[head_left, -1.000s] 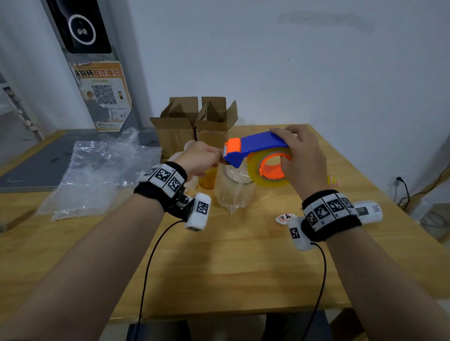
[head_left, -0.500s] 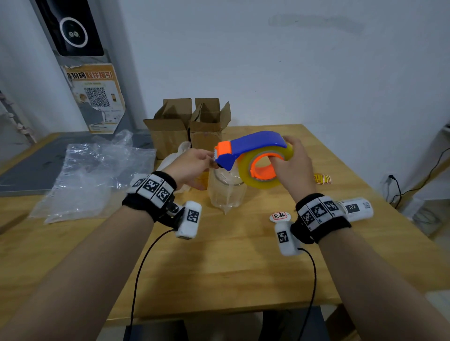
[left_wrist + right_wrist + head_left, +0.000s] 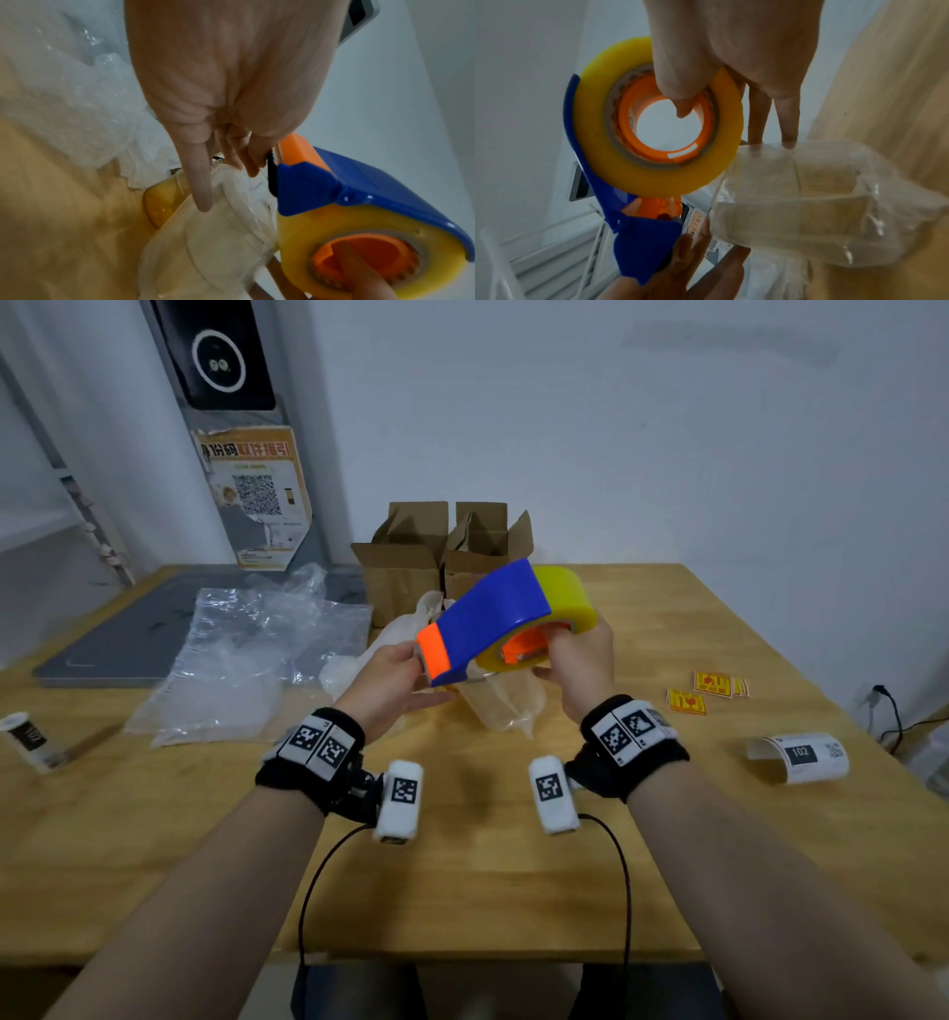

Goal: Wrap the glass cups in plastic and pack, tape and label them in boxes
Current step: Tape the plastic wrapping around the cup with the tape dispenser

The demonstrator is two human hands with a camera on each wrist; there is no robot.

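Item: packing station, wooden worktop [image 3: 462,880], listed near to far.

Left hand [image 3: 382,683]: raised over the worktop's middle, fingers and thumb curled to pinch the orange front end of the dispenser [image 3: 488,618]; in the left wrist view the little finger sticks out straight, apart from the rest.

Right hand [image 3: 577,660]: raised beside it, gripping the tape roll [image 3: 567,595], thumb hooked into the orange hub, fingers round the far side.

Dispenser: blue guard, orange nose and hub, yellowish roll mounted; held in the air between both hands, nose pointing left and down.

Wrapped cup [image 3: 506,706]: clear glass in plastic film, on the worktop directly under the dispenser; right wrist view shows the right fingers reaching down to its film.

Amber cup [image 3: 164,203]: just left of the wrapped one, partly hidden.

Label roll [image 3: 798,757]: white, printed "102", near right side.

Second roll [image 3: 31,742]: upright at the near left edge.

Stickers [image 3: 706,690]: yellow and red, two small piles right of the cups.

Plastic sheets [image 3: 246,654]: clear, crumpled heap left of the cups.

Grey mat [image 3: 128,639]: far left, partly under the sheets.

Boxes [image 3: 441,557]: two small cardboard ones, flaps open, side by side at the far edge against the wall.
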